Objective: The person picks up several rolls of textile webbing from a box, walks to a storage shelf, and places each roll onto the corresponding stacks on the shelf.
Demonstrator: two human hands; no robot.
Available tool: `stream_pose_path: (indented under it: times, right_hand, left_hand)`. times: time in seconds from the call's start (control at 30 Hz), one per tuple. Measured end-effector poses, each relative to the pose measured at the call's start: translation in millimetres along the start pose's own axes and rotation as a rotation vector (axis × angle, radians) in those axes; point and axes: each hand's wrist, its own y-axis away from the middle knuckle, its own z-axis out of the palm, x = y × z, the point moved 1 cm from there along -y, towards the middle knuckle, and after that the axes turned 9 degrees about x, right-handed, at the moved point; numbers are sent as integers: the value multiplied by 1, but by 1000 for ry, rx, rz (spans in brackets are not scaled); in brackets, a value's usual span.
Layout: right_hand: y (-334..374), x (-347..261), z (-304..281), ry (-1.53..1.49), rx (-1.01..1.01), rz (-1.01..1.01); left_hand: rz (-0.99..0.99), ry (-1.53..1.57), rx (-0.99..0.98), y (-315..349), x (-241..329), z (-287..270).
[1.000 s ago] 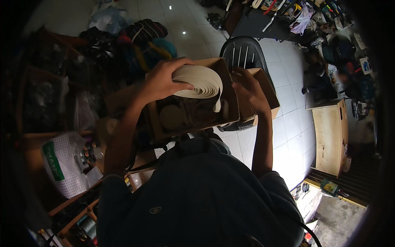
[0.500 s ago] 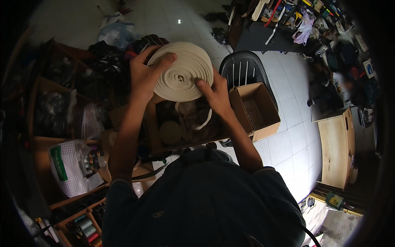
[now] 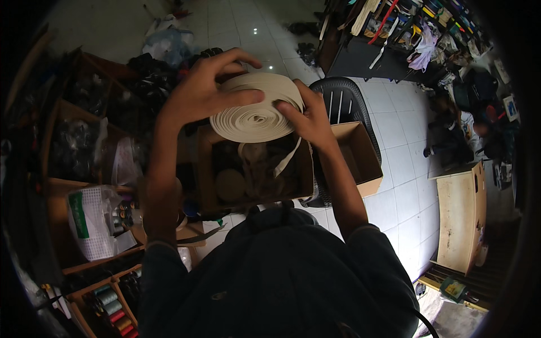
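A thick roll of flat cream webbing (image 3: 256, 128) is held up in front of me, its coiled face tilted toward me. My right hand (image 3: 311, 117) grips its right edge, thumb on the coiled face and fingers going behind. My left hand (image 3: 208, 93) spans the left side, its thumb lying across the face. Its index finger is lifted off the far rim; other fingers curl by the edge, partly hidden. A loose cream strap end (image 3: 288, 159) hangs below the roll, over an open cardboard box (image 3: 207, 169) with another pale roll (image 3: 230, 186) inside.
A black plastic chair (image 3: 360, 104) bears an open cardboard box (image 3: 369, 186) at the right. Wooden shelving (image 3: 62, 188) at the left holds plastic bags and thread spools (image 3: 112, 307). A wooden cabinet (image 3: 459, 219) stands at far right. A person (image 3: 451, 132) is beyond it.
The roll has tilted and shifted slightly right and nearer. My left hand has rolled over its top, with the index finger now raised. The loose strap end hangs lower.
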Motion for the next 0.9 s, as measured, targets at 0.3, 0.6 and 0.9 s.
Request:
stream_pose_path:
  times: [0.3, 0.6, 0.9]
  right_hand:
    - [-16, 6, -12, 216, 127, -113]
    - [18, 15, 3, -132, 347, 97]
    - [92, 39, 31, -144, 628, 309]
  left_hand:
    - [74, -180, 37, -18, -18, 16]
    - [-72, 316, 514, 22, -39, 61]
    - [-327, 918, 785, 71, -111, 126]
